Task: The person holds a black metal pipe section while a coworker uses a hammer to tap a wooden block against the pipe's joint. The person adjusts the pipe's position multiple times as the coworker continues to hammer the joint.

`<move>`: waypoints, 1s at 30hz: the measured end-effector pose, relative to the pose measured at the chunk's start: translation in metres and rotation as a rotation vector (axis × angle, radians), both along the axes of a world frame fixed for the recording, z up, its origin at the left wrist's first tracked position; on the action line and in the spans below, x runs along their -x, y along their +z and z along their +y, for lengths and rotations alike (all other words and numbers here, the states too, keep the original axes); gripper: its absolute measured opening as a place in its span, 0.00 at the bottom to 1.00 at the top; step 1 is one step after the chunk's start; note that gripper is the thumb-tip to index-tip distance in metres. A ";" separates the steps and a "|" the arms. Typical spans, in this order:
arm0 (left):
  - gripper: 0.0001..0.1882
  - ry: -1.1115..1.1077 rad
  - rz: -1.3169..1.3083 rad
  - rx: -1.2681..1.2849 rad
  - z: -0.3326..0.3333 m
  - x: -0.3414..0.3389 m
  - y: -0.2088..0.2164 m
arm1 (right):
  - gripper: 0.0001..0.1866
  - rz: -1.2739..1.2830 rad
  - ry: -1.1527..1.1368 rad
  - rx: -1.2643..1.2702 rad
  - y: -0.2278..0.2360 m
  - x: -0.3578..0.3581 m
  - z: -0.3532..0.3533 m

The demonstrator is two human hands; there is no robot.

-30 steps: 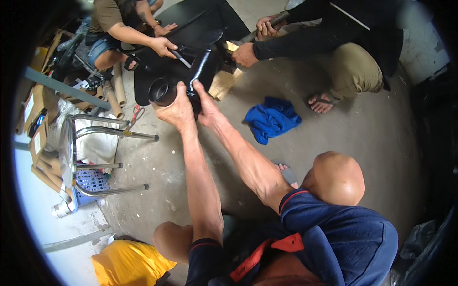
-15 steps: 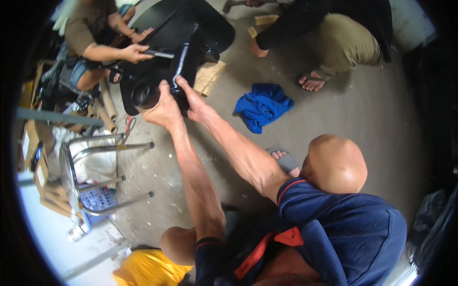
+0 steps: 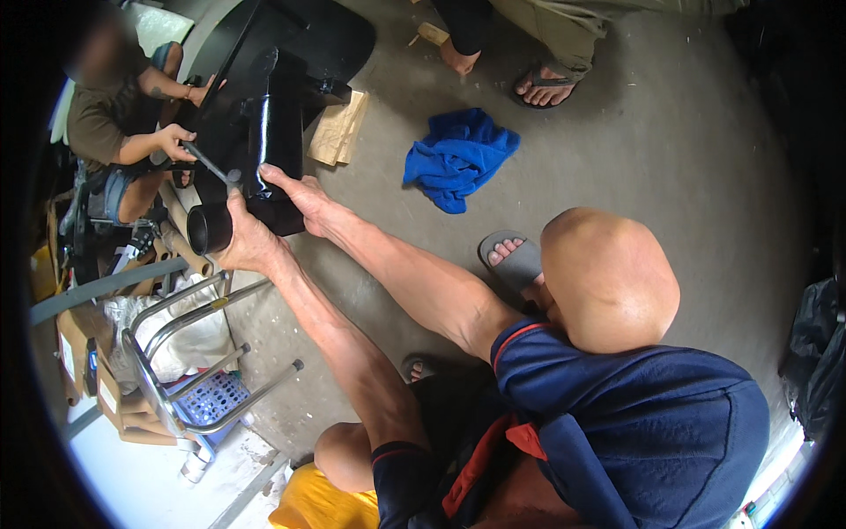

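Observation:
Both of my hands are closed on a black tubular part with glossy, pipe-like arms. My left hand (image 3: 249, 242) wraps the black cross tube (image 3: 210, 229) just behind its round open end. Beside it, my right hand (image 3: 307, 201) grips the same part near the foot of the glossy black upright tube (image 3: 267, 123), thumb laid along it. A co-worker's hand (image 3: 179, 143) at the left holds a hammer-like tool (image 3: 211, 165), its round end just above my left thumb; whether it touches the part I cannot tell. Behind stands a large rounded black panel (image 3: 330, 40).
A wooden block (image 3: 337, 130) sits by the black part, and a crumpled blue cloth (image 3: 463, 154) lies on the floor. At left are a metal-legged stool (image 3: 216, 309), a plastic basket (image 3: 211, 398) and cardboard tubes. Another person's sandalled foot (image 3: 545, 86) is at the far side.
The black part and my hands now sit further left in view. The co-worker's tool has swung from the upright tube toward the cross tube, above my left thumb. My grip stays on.

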State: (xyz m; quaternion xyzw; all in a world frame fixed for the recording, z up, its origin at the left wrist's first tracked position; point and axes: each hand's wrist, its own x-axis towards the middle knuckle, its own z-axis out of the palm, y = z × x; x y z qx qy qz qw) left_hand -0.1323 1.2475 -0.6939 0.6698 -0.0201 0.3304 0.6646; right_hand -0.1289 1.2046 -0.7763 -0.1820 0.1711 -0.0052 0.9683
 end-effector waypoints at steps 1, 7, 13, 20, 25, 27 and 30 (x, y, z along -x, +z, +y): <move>0.11 -0.017 -0.046 -0.014 0.000 0.001 0.000 | 0.47 -0.030 0.002 0.000 -0.001 -0.001 0.000; 0.12 -0.025 -0.032 0.005 0.006 0.003 0.002 | 0.50 -0.021 0.042 -0.007 -0.002 0.003 0.003; 0.14 -0.031 -0.060 -0.006 0.008 0.000 0.001 | 0.44 0.025 -0.035 0.030 0.004 0.008 0.005; 0.16 -0.015 -0.055 -0.022 0.004 0.002 0.003 | 0.45 -0.039 -0.006 -0.013 0.003 0.003 0.002; 0.14 0.012 -0.046 -0.068 0.005 0.002 0.003 | 0.45 -0.049 0.000 -0.027 0.004 0.005 0.000; 0.15 0.026 -0.029 -0.080 0.005 0.002 0.003 | 0.45 -0.055 0.016 -0.019 0.004 0.005 -0.001; 0.17 -0.006 -0.052 -0.056 0.004 0.003 0.004 | 0.48 -0.061 0.026 -0.002 0.002 0.004 -0.001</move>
